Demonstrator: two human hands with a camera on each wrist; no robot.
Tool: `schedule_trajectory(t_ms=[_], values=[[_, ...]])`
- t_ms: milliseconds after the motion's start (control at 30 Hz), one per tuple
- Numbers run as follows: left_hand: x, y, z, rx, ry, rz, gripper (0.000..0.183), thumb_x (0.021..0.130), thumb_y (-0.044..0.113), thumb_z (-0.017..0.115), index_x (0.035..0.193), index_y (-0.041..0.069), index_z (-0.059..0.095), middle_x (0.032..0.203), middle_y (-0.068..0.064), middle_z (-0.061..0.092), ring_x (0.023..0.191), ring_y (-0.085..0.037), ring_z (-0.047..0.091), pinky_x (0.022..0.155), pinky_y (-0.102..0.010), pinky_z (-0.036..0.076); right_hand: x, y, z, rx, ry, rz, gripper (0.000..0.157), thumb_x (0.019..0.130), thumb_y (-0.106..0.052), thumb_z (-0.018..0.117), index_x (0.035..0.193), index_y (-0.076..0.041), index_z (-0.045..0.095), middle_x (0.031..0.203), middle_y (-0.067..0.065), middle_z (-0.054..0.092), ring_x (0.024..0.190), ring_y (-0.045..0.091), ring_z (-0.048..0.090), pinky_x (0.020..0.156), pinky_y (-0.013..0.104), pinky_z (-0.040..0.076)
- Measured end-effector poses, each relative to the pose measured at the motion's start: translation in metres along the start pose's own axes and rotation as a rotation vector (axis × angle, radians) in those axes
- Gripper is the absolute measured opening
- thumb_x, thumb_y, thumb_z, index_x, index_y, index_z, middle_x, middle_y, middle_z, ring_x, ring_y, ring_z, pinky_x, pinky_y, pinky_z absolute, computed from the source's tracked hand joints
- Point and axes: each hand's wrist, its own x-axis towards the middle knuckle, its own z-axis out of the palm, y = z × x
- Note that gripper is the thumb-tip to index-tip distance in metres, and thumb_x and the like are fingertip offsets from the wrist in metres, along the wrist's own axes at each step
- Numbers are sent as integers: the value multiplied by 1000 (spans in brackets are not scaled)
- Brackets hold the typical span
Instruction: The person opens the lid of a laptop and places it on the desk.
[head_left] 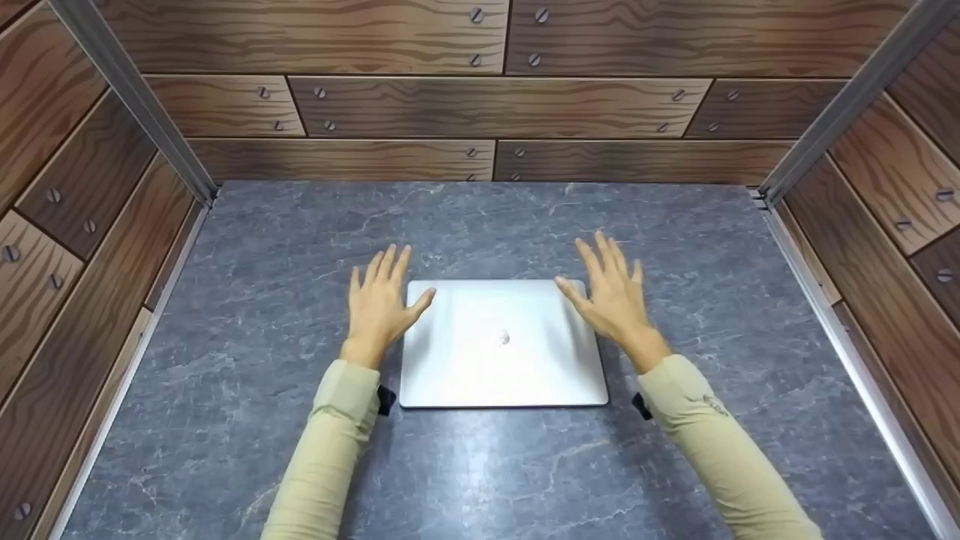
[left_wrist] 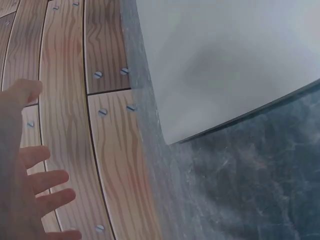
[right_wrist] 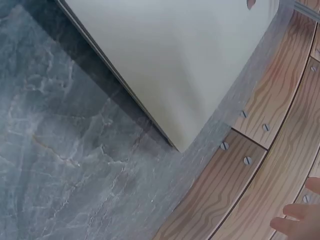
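A closed silver laptop [head_left: 502,367] with a small logo on its lid lies flat on the grey marbled table. Over its left edge is my left hand [head_left: 381,304], fingers spread and thumb reaching across the upper left corner. My right hand [head_left: 615,300] is held likewise at the upper right corner, its thumb overlapping the lid in the head view. Neither hand grips anything. In the left wrist view the fingers [left_wrist: 52,177] are apart from the laptop lid [left_wrist: 225,65]; the right wrist view shows a few fingertips [right_wrist: 285,225] away from the laptop [right_wrist: 165,65].
Wood-patterned panels [head_left: 495,109] stand behind the table and along both sides. Metal posts [head_left: 139,105] rise at the back corners, and metal rails run along the side edges. The marbled tabletop [head_left: 480,480] extends around the laptop. Dark wrist devices [head_left: 386,400] show beside the sleeves.
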Motion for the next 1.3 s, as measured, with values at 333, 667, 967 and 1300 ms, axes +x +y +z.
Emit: schedule_trajectory(t_ms=[333,667,967,1300], values=[[-20,-4,13,-18,43,44,73,90,54,55,148,13,38,150,-12,46,138,-31,46,116,-56,36,-16,-4,14,-8,-21,-61,71,95,-52,48,151,-13,30,160,18,23,148,39,23,121,64,15],[-33,-8,21,-84,90,87,65,90,44,61,140,4,49,141,-16,55,129,-35,54,112,-50,44,-27,-10,24,26,8,-108,69,94,-44,54,148,-5,35,155,20,35,143,38,36,121,59,24],[-47,-12,27,-101,97,138,60,88,37,66,134,-1,54,134,-20,60,124,-37,58,108,-49,47,-42,-15,41,70,-19,-123,67,94,-38,59,145,0,39,147,22,45,136,41,45,115,57,36],[-63,-17,38,-104,43,179,61,87,36,66,133,-2,54,133,-21,60,124,-36,57,109,-47,46,-58,-21,52,84,-43,-189,64,93,-35,61,142,2,42,143,23,50,132,40,50,114,53,40]])
